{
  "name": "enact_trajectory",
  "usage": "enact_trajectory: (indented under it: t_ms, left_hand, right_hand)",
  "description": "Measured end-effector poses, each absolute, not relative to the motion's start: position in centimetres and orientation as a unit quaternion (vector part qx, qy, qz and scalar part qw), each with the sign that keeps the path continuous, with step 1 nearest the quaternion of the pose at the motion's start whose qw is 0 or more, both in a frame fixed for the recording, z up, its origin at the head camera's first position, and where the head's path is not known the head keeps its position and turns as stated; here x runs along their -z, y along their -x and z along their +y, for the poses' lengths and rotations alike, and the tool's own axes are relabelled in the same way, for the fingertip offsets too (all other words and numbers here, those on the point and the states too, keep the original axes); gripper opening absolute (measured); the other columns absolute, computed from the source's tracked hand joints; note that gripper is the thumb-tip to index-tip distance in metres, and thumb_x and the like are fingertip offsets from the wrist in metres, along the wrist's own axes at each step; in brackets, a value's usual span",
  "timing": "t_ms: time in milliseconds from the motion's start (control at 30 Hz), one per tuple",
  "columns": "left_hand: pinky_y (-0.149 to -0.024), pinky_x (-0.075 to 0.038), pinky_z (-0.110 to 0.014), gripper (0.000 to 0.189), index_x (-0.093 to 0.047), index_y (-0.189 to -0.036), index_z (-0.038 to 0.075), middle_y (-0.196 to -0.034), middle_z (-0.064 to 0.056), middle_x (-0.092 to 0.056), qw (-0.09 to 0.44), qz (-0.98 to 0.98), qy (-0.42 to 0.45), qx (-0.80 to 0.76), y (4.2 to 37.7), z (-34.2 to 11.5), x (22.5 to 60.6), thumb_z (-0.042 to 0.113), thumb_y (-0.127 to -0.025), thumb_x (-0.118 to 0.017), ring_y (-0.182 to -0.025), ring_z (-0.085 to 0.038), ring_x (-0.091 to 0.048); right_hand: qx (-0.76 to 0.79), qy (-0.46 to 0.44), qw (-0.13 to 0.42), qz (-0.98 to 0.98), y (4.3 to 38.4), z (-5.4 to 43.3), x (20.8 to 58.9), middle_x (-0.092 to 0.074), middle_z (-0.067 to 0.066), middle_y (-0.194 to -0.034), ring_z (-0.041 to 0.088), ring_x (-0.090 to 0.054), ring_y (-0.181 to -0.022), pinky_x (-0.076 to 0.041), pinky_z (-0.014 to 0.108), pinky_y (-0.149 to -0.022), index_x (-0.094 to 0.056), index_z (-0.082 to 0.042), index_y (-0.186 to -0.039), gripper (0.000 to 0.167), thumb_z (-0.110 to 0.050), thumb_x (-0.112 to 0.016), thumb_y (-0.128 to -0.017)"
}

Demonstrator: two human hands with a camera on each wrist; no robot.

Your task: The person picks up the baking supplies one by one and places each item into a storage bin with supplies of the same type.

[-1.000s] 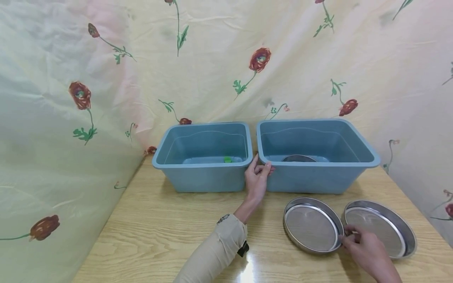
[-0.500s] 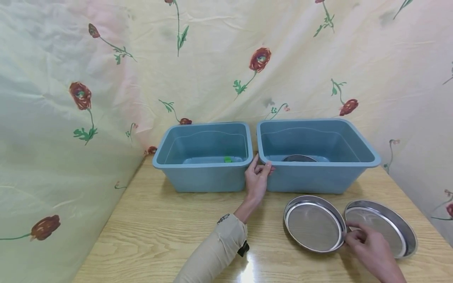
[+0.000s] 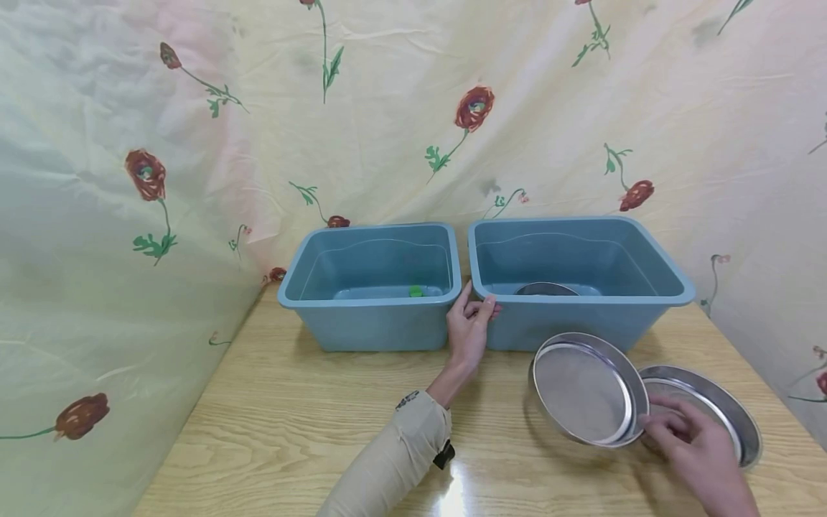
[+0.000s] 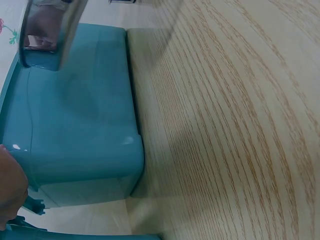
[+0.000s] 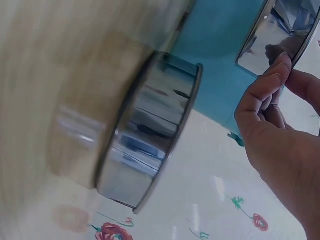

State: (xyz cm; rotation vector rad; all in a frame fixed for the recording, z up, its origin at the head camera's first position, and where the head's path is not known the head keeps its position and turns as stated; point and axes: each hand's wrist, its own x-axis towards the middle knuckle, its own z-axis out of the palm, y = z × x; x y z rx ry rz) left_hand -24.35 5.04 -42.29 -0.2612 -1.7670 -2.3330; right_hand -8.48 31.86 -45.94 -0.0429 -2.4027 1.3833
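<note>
My right hand (image 3: 701, 449) pinches the right rim of a round metal sieve (image 3: 581, 391), which is tilted and raised over the table before the right bin. Thumb and fingers meet at its shiny wall, as the right wrist view shows. A second metal sieve (image 3: 749, 431) lies on the table, partly hidden behind that hand. With my left hand (image 3: 466, 327) I grip the near left corner of the right blue bin (image 3: 568, 323), thumb on its rim. Inside this bin, the edge of another round metal piece (image 3: 548, 289) shows; its lower part is hidden.
A matching blue bin (image 3: 375, 327) stands to the left, a narrow gap between the two. A small green object (image 3: 416, 291) lies in it. Flowered cloth (image 3: 388, 143) hangs behind and along the sides of the wooden table (image 3: 271, 431).
The sieve in my right hand has risen from the table, tilted more, and moved slightly right and toward the bin. My left hand has stayed at the bin's corner.
</note>
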Motion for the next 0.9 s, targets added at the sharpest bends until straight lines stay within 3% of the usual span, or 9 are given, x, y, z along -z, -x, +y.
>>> enact_trajectory:
  t_ms: [100, 467, 900]
  left_hand:
    - [-0.090, -0.057, -0.027, 0.061, -0.038, -0.155, -0.006, -0.096, -0.015, -0.073, 0.100, -0.601, 0.090, 0.788, 24.3, 5.0, 42.3, 0.014, -0.104, -0.064, -0.098, -0.033, -0.072]
    - [-0.091, -0.057, -0.028, 0.061, -0.037, -0.155, -0.006, -0.096, -0.017, -0.072, 0.101, -0.598, 0.093, 0.789, 24.3, 4.9, 42.3, 0.015, -0.105, -0.063, -0.097, -0.031, -0.072]
    - [-0.091, -0.057, -0.028, 0.061, -0.037, -0.155, -0.007, -0.096, -0.018, -0.072, 0.099, -0.590, 0.097, 0.795, 24.3, 4.9, 42.3, 0.014, -0.104, -0.064, -0.097, -0.032, -0.072]
  right_hand:
    - [-0.490, 0.034, 0.170, -0.854, 8.4, 32.1, 45.3, -0.075, -0.009, -0.081, -0.005, -0.067, -0.076, -0.047, 0.006, -0.068, -0.069, -0.010, -0.116, 0.028, 0.006, -0.071, -0.093]
    - [-0.522, 0.072, 0.158, -0.835, 8.1, 33.0, 43.6, -0.075, -0.012, -0.082, -0.004, -0.069, -0.075, -0.055, 0.012, -0.066, -0.069, -0.028, -0.111, 0.035, 0.004, -0.069, -0.097]
    - [-0.508, 0.076, 0.168, -0.841, 8.4, 33.4, 41.3, -0.075, -0.017, -0.086, -0.002, -0.070, -0.073, -0.054, 0.012, -0.064, -0.068, -0.022, -0.113, 0.026, 0.000, -0.067, -0.099]
